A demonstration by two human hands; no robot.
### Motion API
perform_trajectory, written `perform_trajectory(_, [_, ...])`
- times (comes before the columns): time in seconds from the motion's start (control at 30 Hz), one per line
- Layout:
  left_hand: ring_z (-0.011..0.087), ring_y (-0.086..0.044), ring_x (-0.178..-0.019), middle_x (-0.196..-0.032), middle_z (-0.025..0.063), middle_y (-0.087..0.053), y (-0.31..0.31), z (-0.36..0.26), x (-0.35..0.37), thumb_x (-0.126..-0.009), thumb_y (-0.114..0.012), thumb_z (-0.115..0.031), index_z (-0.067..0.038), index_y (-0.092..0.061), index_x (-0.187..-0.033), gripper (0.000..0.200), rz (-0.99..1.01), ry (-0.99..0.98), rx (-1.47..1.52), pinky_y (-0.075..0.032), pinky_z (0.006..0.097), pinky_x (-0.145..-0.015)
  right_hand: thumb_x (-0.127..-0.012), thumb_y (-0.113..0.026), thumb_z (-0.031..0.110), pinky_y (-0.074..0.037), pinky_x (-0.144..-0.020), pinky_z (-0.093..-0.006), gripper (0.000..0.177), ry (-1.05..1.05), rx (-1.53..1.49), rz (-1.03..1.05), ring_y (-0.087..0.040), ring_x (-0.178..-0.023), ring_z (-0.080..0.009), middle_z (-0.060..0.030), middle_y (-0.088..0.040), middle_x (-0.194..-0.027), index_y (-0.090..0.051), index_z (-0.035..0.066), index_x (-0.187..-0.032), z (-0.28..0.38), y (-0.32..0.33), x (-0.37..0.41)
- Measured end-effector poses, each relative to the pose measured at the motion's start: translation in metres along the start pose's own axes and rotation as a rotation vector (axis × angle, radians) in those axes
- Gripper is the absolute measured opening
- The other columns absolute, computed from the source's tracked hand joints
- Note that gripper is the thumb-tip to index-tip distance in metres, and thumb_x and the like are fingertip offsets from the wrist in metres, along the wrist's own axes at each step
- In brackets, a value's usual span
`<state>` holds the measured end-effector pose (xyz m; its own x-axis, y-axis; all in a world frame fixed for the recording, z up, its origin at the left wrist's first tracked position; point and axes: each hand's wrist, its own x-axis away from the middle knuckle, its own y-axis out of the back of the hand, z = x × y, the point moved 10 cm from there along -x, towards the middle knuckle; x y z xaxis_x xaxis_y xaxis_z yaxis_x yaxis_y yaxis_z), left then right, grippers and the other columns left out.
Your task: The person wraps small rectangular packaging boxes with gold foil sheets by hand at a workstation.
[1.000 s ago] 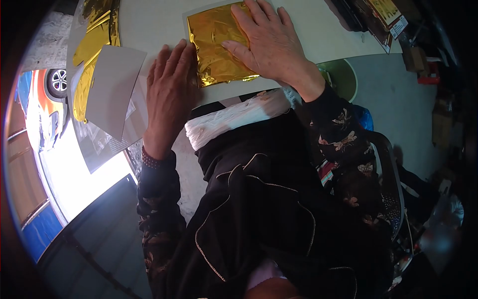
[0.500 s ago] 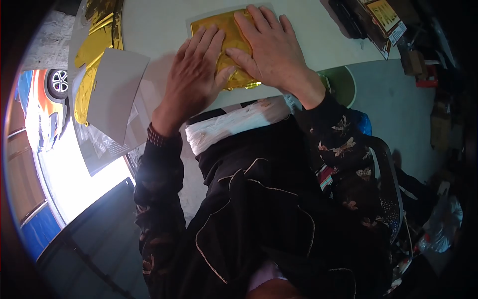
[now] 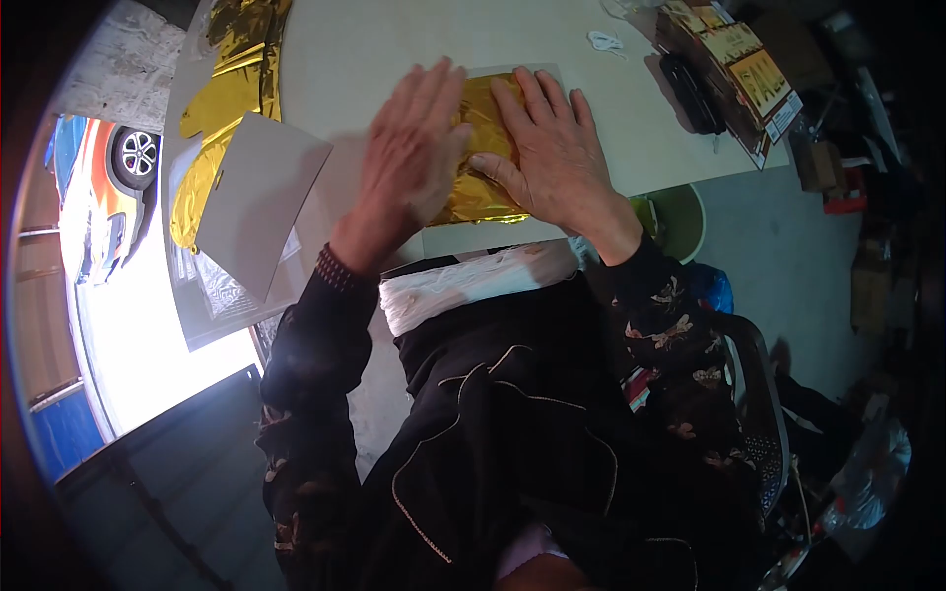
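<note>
A shiny gold foil sheet (image 3: pixel 480 202) lies on the table in front of me, its lower edge crinkled. Over its right side my right hand (image 3: pixel 562 163) rests flat with the fingers spread and the thumb reaching across the gold. My left hand (image 3: pixel 409 153) covers the left part of the foil, palm down, fingers stretched out and slightly smeared by motion. A thin pale edge of a backing sheet shows past the foil's top. Across my lap, below the table edge, lies a bundle of white threads (image 3: pixel 473 286).
Loose gold foil (image 3: pixel 232 94) and a grey card (image 3: pixel 261 197) overlap on the table's left. A black case (image 3: pixel 692 94), a white cable (image 3: pixel 605 42) and a printed box (image 3: pixel 744 74) sit at the right. Below the table edge stands a green bin (image 3: pixel 682 222).
My left hand has shifted up and right over the foil and now blurs. The right hand stays flat on the gold. The whole view has tilted, so the table sits lower.
</note>
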<state>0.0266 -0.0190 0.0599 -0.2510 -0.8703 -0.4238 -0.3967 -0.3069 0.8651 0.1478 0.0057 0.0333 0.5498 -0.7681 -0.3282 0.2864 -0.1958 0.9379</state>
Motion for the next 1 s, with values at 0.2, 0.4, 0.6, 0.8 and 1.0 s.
perform_trajectory(0.2, [0.0306,-0.036,-0.15,-0.16,0.0109,-0.043,-0.025,0.007,0.003,-0.105,-0.05,-0.037,-0.008,-0.041,-0.155,0.059,0.151,-0.027,-0.15,-0.026,0.0477,-0.123,-0.096,-0.044,0.075,-0.022,-0.122,-0.058,0.094,0.031,-0.007,0.03,-0.028,-0.15,-0.0367,-0.0214,-0.036,-0.159,-0.037,0.004,-0.156,-0.005,-0.001,0.001])
perform_trajectory(0.4, [0.0276,-0.038,-0.149,-0.159,0.0106,-0.045,-0.014,0.023,0.014,-0.104,-0.053,-0.032,-0.009,-0.038,-0.157,0.059,0.093,0.039,-0.121,-0.026,0.0477,-0.123,-0.092,-0.047,0.078,-0.021,-0.123,-0.0557,0.102,0.073,-0.018,0.06,-0.028,-0.151,-0.0364,-0.022,-0.035,-0.16,-0.035,0.0,-0.156,-0.009,0.0,0.003])
perform_trajectory(0.6, [0.0359,-0.042,-0.146,-0.153,0.0137,-0.051,0.009,0.011,0.008,-0.103,-0.056,-0.023,-0.007,-0.039,-0.155,0.058,-0.014,-0.006,-0.228,-0.03,0.0469,-0.12,-0.091,-0.049,0.078,-0.021,-0.124,-0.0549,0.102,0.068,-0.005,0.053,-0.027,-0.152,-0.0354,-0.0209,-0.035,-0.161,-0.035,0.001,-0.156,-0.007,0.002,0.004])
perform_trajectory(0.8, [0.0392,-0.041,-0.145,-0.152,0.0178,-0.051,-0.012,-0.021,-0.004,-0.102,-0.057,-0.028,-0.006,-0.042,-0.154,0.059,0.02,-0.071,0.14,-0.032,0.0477,-0.12,-0.092,-0.05,0.076,-0.022,-0.123,-0.0548,0.097,0.081,-0.006,0.026,-0.029,-0.151,-0.0348,-0.0194,-0.038,-0.159,-0.037,0.003,-0.155,-0.007,0.003,0.005])
perform_trajectory(1.0, [0.0374,-0.043,-0.144,-0.153,0.0156,-0.051,-0.028,-0.018,-0.001,-0.101,-0.058,-0.036,-0.008,-0.047,-0.153,0.06,0.058,-0.184,-0.054,-0.033,0.048,-0.119,-0.093,-0.048,0.076,-0.024,-0.122,-0.0544,0.095,0.089,-0.002,-0.023,-0.032,-0.149,-0.0342,-0.0189,-0.039,-0.158,-0.039,0.004,-0.154,-0.01,0.001,0.006])
